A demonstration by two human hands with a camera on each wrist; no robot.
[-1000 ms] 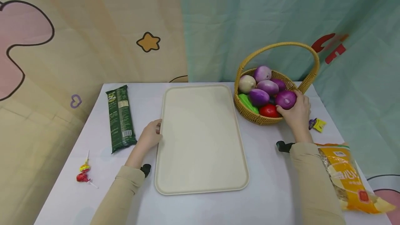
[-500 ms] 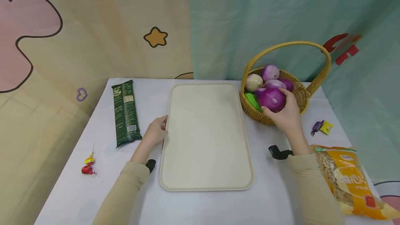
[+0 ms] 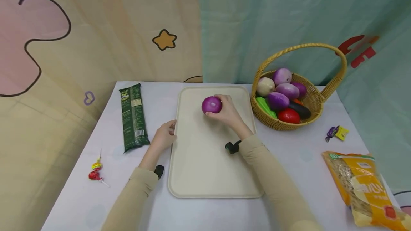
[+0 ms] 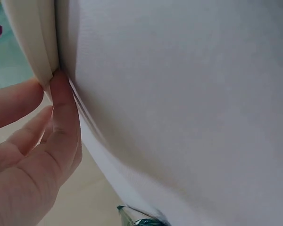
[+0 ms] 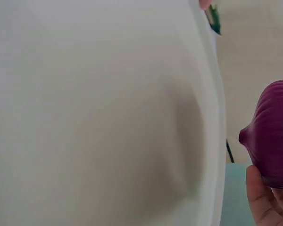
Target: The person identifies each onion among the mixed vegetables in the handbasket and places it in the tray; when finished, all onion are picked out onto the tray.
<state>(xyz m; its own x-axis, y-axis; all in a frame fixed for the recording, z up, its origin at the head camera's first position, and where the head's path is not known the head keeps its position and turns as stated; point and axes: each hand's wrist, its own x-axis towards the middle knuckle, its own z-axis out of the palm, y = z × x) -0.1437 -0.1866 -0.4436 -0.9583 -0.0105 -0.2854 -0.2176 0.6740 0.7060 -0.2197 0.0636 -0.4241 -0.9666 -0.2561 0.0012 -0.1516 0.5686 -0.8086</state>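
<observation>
My right hand (image 3: pixel 229 113) holds a purple onion (image 3: pixel 210 105) over the upper part of a cream rectangular tray (image 3: pixel 205 159). In the right wrist view the onion (image 5: pixel 273 134) shows its pointed tip, with fingertips (image 5: pixel 259 195) against it and a shadow on the tray. My left hand (image 3: pixel 163 137) is at the tray's left edge; the left wrist view has its thumb and finger pinching the tray rim (image 4: pixel 37 40). Right of the tray stands a wicker basket (image 3: pixel 279 125) with several purple vegetables, a pale round one, a red tomato (image 3: pixel 289 116) and a green one.
A long green packet (image 3: pixel 134 120) lies left of the tray, with two lollipops (image 3: pixel 95 170) nearer the front. On the right are small wrapped candies (image 3: pixel 341 133) and a large orange bag (image 3: pixel 366 188). A curtain (image 3: pixel 224 27) hangs behind the table.
The right hand has lifted the onion out of the basket and carried it left over the tray. The tomato and a dark eggplant now show in the basket. The left hand stays at the tray.
</observation>
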